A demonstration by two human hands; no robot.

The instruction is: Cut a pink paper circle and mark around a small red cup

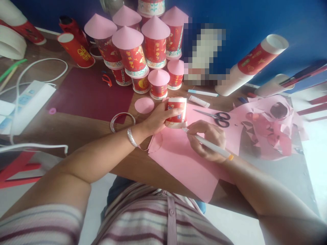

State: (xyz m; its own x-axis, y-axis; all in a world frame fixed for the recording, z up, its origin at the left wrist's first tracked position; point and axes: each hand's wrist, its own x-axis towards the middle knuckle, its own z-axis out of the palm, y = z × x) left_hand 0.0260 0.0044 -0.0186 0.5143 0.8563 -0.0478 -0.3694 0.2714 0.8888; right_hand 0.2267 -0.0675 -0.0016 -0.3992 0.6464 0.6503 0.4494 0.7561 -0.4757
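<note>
My left hand (159, 117) is wrapped round a small red paper cup (176, 117) with a white rim, standing on pink paper (194, 166). In my right hand (208, 139) is a white pen (213, 147) with a yellow end, its tip close to the base of the cup; whether it touches the paper I cannot make out. Black-handled scissors (221, 119) lie open on the pink sheet just beyond my right hand. Left of the cup, a pink paper disc (144, 105) rests on the table.
Several red cups with pink cone tops (127, 39) stand stacked at the back. Pink paper scraps (276, 126) heap at the right, near a tall paper tube (245, 71). A power strip (25, 105) with white cable lies left. A tape ring (123, 122) is near my left forearm.
</note>
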